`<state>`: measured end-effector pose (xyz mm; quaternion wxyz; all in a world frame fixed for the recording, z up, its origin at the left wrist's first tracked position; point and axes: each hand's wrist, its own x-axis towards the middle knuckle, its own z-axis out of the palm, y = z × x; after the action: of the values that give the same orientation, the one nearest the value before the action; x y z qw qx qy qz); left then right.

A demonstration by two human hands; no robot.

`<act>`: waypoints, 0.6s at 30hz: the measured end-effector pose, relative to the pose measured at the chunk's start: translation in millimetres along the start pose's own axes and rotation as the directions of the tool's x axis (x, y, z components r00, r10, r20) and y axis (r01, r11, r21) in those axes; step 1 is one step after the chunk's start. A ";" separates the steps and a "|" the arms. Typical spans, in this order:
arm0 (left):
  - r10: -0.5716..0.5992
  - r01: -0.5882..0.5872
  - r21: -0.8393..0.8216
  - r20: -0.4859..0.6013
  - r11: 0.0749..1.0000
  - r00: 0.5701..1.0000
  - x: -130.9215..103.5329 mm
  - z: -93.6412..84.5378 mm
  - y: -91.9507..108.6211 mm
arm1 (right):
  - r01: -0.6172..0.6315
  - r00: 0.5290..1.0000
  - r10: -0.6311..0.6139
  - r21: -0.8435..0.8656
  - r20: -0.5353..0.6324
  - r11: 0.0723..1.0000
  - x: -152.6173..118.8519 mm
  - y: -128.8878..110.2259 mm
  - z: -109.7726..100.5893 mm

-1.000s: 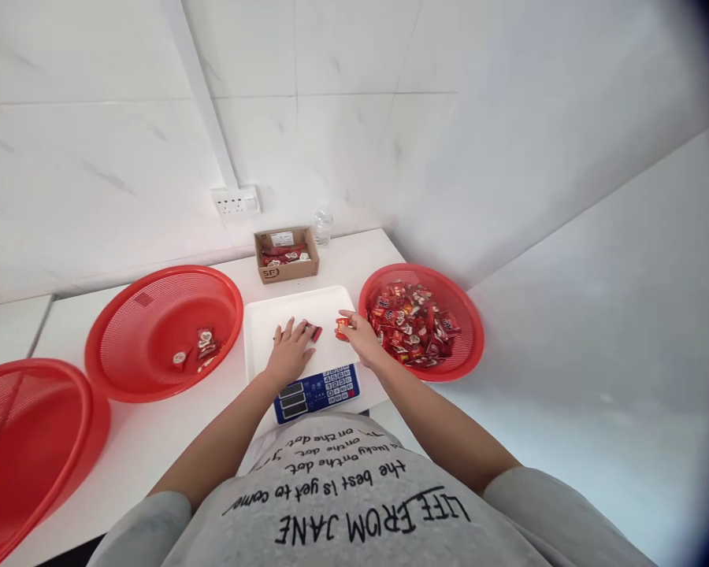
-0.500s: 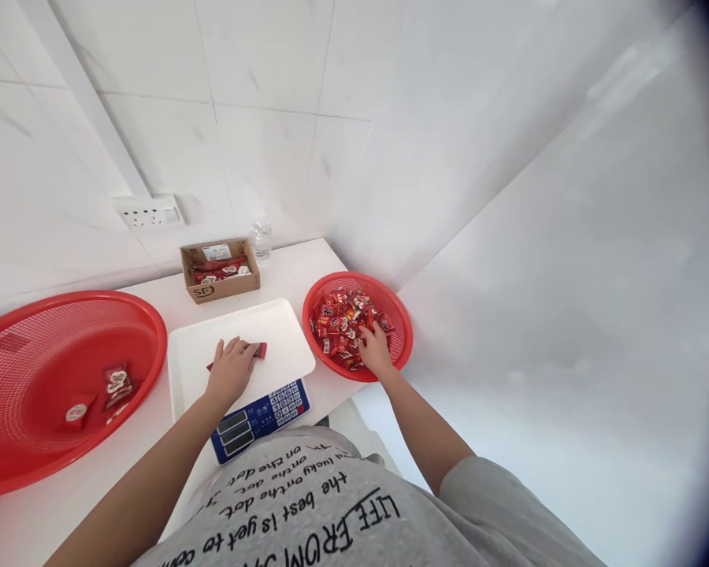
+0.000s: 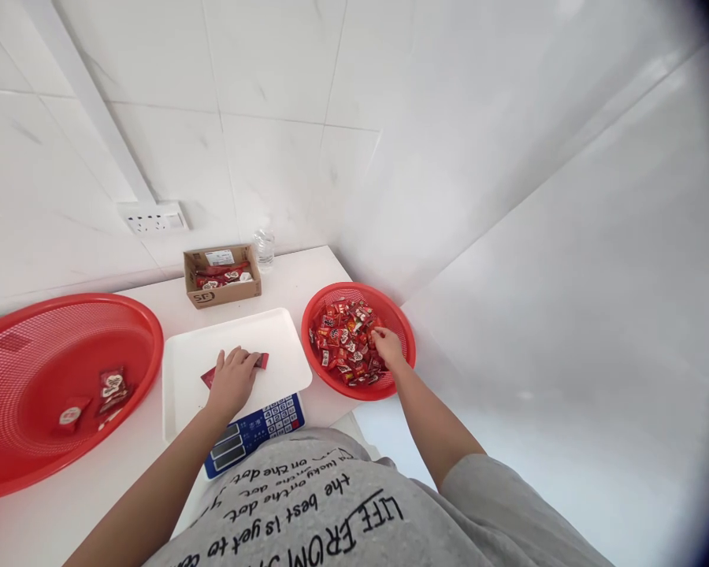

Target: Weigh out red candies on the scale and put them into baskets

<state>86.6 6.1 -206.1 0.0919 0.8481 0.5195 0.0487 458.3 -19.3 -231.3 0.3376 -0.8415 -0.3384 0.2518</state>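
Observation:
My left hand [image 3: 234, 384] lies over a flat red bag [image 3: 208, 378] on the white tray of the weighing scale [image 3: 183, 354], its fingers curled on it. The bag sticks out on both sides of the hand. Over the right side of the small red basket [image 3: 410, 340], my right hand [image 3: 388, 346] has its fingers pinched together at a small red-wrapped packet [image 3: 377, 326], largely hidden by them. Many similar small packets [image 3: 346, 337] fill the basket. The scale's blue keypad panel [image 3: 254, 435] faces me.
A large red basket [image 3: 154, 331] on the left holds a few filled red packets [image 3: 112, 387]. Behind the scale stands a cardboard box [image 3: 228, 294] with red packaging inside, beside a clear plastic bottle [image 3: 264, 246]. White walls meet at the right of the table.
My right hand has drawn back slightly to the right over the small basket, its fingers closer together. The left hand stays on the red bag on the tray. The view has shifted slightly.

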 end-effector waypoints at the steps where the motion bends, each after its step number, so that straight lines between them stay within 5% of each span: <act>1: -0.008 0.008 -0.006 -0.002 1.000 1.000 0.1 -0.2 1.0 | 0.003 1.000 -0.002 0.039 -0.015 0.999 2.0 -1.8 -1.9; 10: -0.035 0.034 -0.036 -0.016 0.999 0.999 -0.2 2.1 4.0 | 0.094 0.994 -0.078 0.230 -0.077 0.969 9.1 -23.8 0.6; 18: 0.033 -0.037 -0.121 -0.035 0.992 0.999 -5.8 8.1 11.9 | 0.177 0.984 -0.173 0.101 -0.048 0.979 -5.6 -29.8 5.1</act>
<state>95.8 -5.2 -211.5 0.1340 0.8490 0.5021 0.0956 439.4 -5.2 -211.5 0.4087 -0.7943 -0.3908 0.2219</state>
